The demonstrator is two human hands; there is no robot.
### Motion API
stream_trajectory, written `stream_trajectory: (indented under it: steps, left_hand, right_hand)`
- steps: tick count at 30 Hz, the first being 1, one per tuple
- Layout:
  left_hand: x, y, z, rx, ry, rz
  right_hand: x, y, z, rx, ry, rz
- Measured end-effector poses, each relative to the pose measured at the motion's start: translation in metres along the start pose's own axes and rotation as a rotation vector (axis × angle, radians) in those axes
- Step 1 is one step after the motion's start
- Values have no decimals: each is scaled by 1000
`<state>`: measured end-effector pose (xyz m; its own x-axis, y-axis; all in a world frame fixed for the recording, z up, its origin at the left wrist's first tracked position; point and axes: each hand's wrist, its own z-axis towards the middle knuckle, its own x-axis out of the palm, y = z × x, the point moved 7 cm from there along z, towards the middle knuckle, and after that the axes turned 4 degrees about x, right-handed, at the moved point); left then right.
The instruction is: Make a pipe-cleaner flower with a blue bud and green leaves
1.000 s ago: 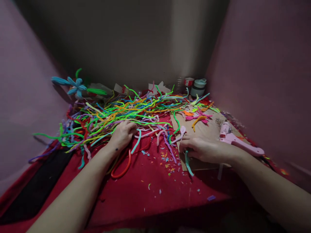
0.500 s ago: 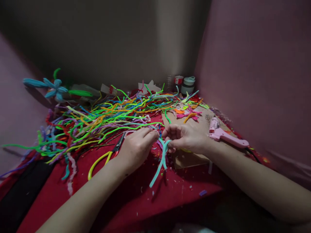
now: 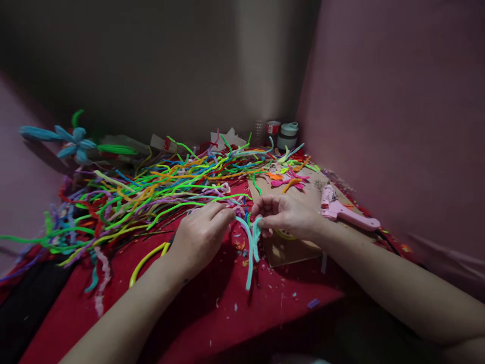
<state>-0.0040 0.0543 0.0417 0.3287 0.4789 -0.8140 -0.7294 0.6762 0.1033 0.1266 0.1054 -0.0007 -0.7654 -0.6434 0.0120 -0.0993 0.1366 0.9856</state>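
Note:
A light turquoise pipe cleaner [image 3: 250,253] hangs bent between my two hands, its long end pointing down over the red cloth. My left hand [image 3: 204,230] is closed, its fingertips pinching one end. The fingers of my right hand [image 3: 278,215] grip the shorter, curled part of the same pipe cleaner. Behind my left wrist shows the yellow handle [image 3: 146,258] of scissors, whose blades are mostly hidden. Just beyond my fingers lies a thick heap of colourful pipe cleaners [image 3: 170,177].
A pink glue gun [image 3: 346,212] rests on the cardboard [image 3: 291,253] at right, near pink and orange pipe-cleaner pieces [image 3: 290,179]. A blue pipe-cleaner flower [image 3: 78,144] stands far left. A lidded container [image 3: 288,135] is at the back. Small scraps dot the red cloth [image 3: 212,313].
My left hand has shifted left, away from my right hand, drawing its end of the pipe cleaner out. The long hanging end now points straighter down. The view has turned slightly right.

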Motion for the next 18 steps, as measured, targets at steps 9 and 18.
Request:
stream_trajectory:
  steps: [9,18]
  left_hand:
    - [-46,52,-17,-526,-258,42]
    - [-38,57,-24,-675,-179,117]
  right_hand:
    - [-65,21,12,6,-405,-352]
    - [-97,39,29,-56,-684,-608]
